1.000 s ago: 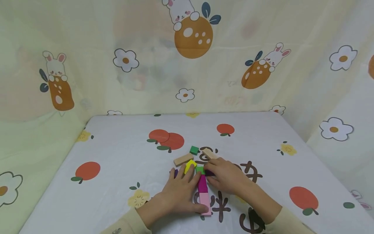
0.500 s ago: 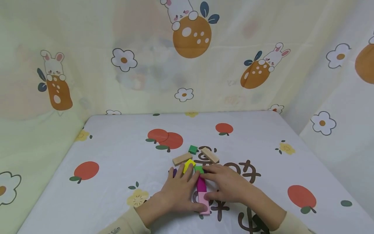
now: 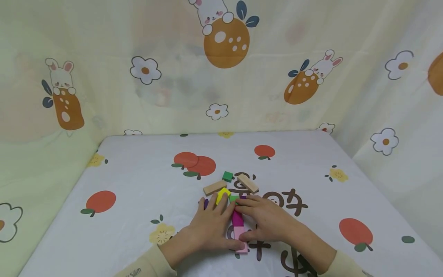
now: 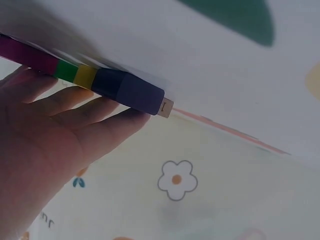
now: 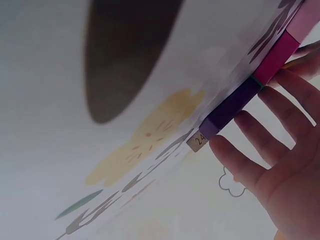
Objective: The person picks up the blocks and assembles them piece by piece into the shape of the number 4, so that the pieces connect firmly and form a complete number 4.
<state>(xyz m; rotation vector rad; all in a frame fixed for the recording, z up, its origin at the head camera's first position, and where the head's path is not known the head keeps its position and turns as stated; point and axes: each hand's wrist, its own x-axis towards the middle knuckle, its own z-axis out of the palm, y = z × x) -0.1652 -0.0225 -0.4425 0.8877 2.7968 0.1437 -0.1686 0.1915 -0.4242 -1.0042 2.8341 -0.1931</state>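
Note:
In the head view a pink block (image 3: 239,233) and a magenta block (image 3: 237,219) lie end to end, with a light green block (image 3: 234,199) beyond them. A yellow block (image 3: 223,193) sits left of the green one. My left hand (image 3: 210,227) lies spread over the blocks' left side, thumb on the pink block, fingertips at the yellow block and a dark purple block (image 3: 205,203). My right hand (image 3: 270,217) touches the row from the right, its thumb at the pink block. Its straight fingers partly hide another purple block (image 5: 234,106), clearer in the right wrist view.
Past the hands lie two plain wooden blocks, a left one (image 3: 215,187) and a right one (image 3: 247,183), with a dark green cube (image 3: 227,176) behind them. The white tablecloth (image 3: 138,173) bears printed fruit and lettering. A patterned curtain (image 3: 166,100) encloses the back and sides.
My right hand has left its grip at the dark purple block and shifted left, its thumb coming down to the pink block. My left hand stays almost in place.

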